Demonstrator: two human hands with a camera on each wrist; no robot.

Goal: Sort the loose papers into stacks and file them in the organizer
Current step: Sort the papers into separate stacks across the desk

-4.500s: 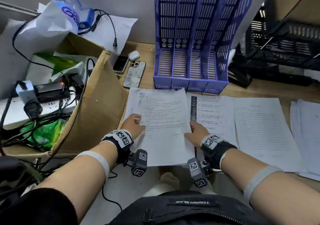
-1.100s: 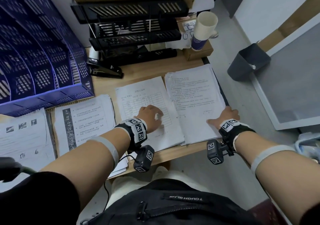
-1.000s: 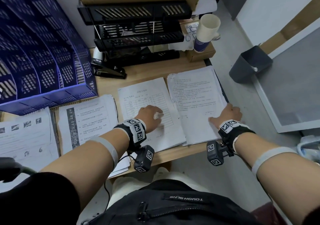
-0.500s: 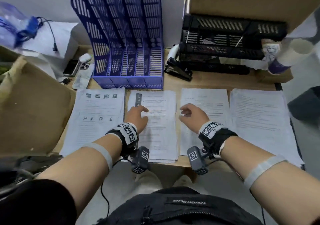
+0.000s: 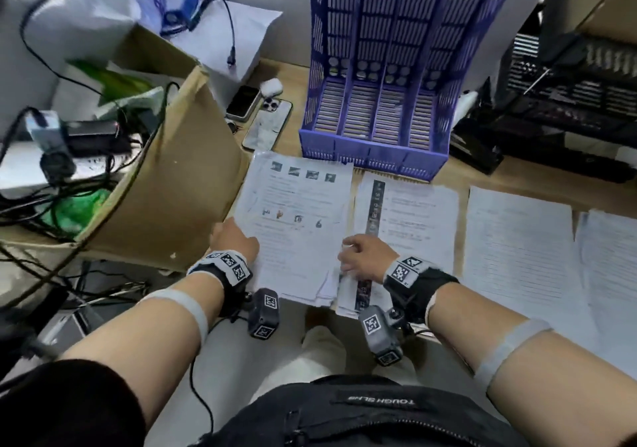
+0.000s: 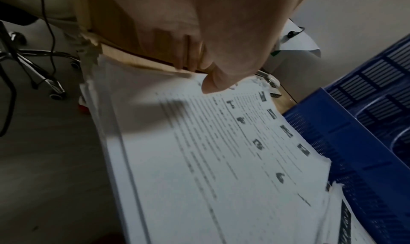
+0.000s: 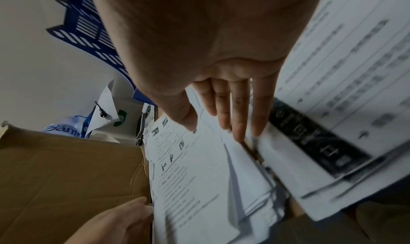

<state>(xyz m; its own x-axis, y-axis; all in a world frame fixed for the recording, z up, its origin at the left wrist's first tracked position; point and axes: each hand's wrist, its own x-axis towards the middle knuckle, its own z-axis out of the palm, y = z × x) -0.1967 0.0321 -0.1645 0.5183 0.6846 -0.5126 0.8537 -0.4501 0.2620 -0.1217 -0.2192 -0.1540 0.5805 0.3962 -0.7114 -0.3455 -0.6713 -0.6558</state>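
Observation:
Several paper stacks lie in a row along the desk's front edge. The leftmost stack [image 5: 296,226], topped by a sheet with small pictures, sits between my hands. My left hand [image 5: 241,236] pinches its left edge, thumb [image 6: 213,84] on the top sheet and fingers at the edge by the cardboard box. My right hand [image 5: 348,253] is at the right edge: straight fingers [image 7: 239,125] point into the gap beside the stack, thumb on the top sheet. The lower sheets fan out at the near right corner. The blue organizer [image 5: 389,67] stands behind with its slots bare.
A stack with a dark side strip [image 5: 413,219] lies just to the right, then two more stacks [image 5: 517,250]. An open cardboard box [image 5: 165,184] full of cables crowds the left. Two phones [image 5: 265,126] lie left of the organizer, black trays [image 5: 568,102] at the back right.
Both hands have left the two middle stacks and moved left to the sides of the picture stack. The head view has swung left with them.

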